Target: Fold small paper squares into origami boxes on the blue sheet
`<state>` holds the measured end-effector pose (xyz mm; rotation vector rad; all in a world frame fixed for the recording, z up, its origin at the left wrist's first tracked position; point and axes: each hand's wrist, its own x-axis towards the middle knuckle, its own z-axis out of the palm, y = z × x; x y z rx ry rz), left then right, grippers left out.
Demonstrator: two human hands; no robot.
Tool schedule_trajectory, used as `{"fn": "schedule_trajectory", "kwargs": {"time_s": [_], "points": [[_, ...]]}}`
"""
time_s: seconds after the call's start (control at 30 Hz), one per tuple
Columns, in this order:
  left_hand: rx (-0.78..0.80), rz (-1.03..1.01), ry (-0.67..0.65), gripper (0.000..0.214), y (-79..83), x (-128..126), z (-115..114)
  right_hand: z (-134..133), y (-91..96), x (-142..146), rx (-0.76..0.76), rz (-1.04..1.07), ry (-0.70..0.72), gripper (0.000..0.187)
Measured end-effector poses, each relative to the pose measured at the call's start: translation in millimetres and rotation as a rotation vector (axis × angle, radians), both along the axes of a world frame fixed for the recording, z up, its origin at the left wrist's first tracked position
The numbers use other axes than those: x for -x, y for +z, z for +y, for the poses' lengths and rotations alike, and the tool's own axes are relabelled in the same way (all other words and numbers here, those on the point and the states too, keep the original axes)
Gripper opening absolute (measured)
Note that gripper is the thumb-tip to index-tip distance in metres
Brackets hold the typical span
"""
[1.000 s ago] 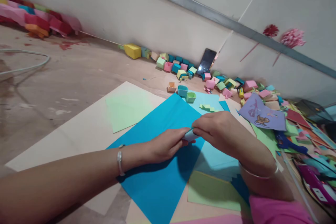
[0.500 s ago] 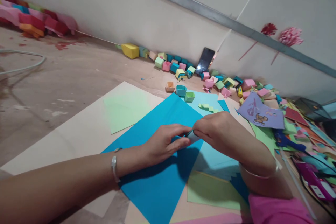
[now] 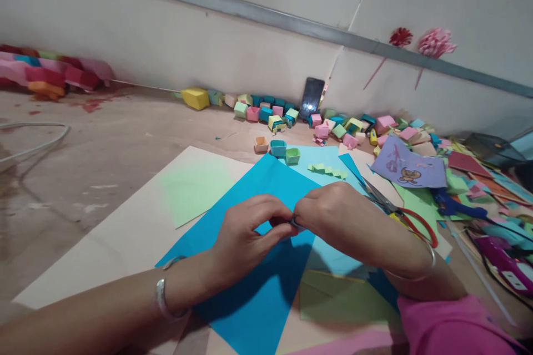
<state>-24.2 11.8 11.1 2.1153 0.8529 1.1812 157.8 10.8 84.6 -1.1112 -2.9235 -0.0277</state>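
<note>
Left hand (image 3: 245,227) and right hand (image 3: 335,211) pinch a small piece (image 3: 297,226) (mostly hidden) — probably to steady it — a green box (image 3: 292,158) at twelve o'clock.

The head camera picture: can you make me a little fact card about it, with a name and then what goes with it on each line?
Left hand: pinches a small paper piece, mostly hidden
Right hand: pinches the same piece
Under the hands: bright blue sheet
Open boxes: orange box, blue box, green box
Scissors: orange-red handles, partly hidden by the right arm
Smartphone: propped up near the wall
Flowers: red flower, pink flower
</note>
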Motion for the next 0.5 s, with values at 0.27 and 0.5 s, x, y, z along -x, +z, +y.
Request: {"fn": "schedule_trajectory", "kwargs": {"time_s": [0.27,0.5], "points": [[0.113,-0.030,0.017,0.009,1.6,-0.8,2.6,-3.5,3.7,2.3,0.021,-0.059,0.021,0.022],[0.091,-0.042,0.021,0.010,0.2,-0.7,3.3,-4.0,2.7,0.5,0.001,-0.070,0.052,0.021]]}}
